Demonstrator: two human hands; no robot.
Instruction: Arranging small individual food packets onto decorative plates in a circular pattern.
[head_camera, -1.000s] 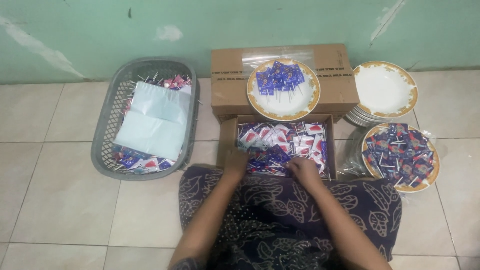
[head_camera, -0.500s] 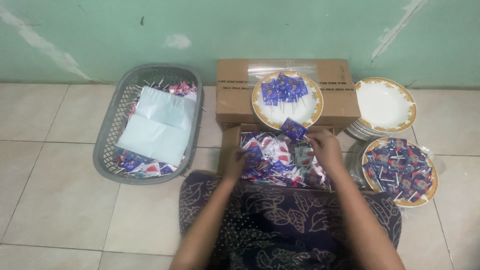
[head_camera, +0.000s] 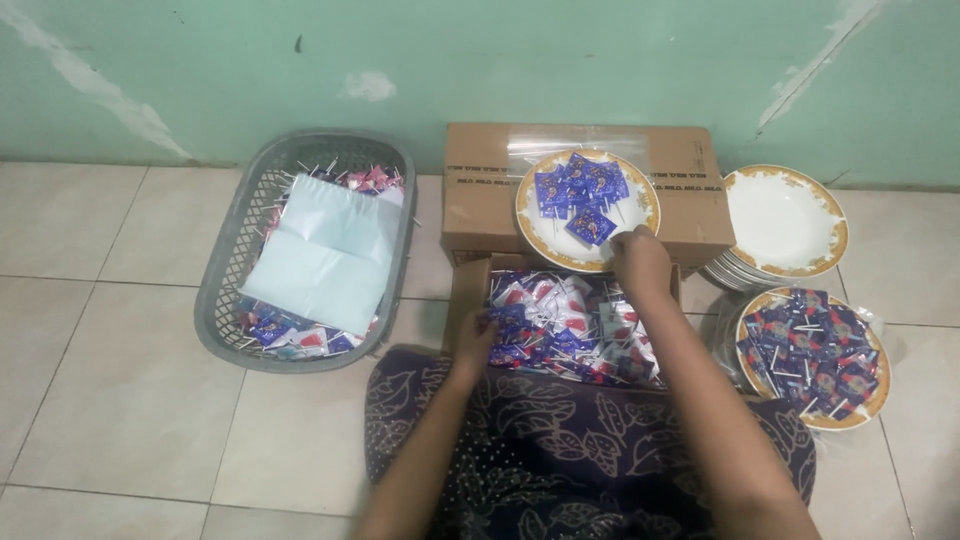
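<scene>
My right hand (head_camera: 640, 262) is stretched to the near rim of a gold-rimmed plate (head_camera: 545, 235) that rests on a closed cardboard box (head_camera: 475, 190). A blue packet on a stick (head_camera: 590, 227) lies on the plate just past my fingertips, beside several more blue packets (head_camera: 578, 185). My left hand (head_camera: 472, 338) sits at the left side of an open box (head_camera: 468, 285) filled with red, white and blue stick packets (head_camera: 575, 325). Its fingers curl among them.
A grey plastic basket (head_camera: 225, 290) at the left holds pale blue bags over more packets. At the right stands a stack of white plates (head_camera: 785, 220), and in front of it a plate heaped with blue packets (head_camera: 812, 355). A green wall runs behind.
My right hand rose from the open box with a blue packet and reached forward to the plate, where the packet now lies. My left hand stayed in the box.
</scene>
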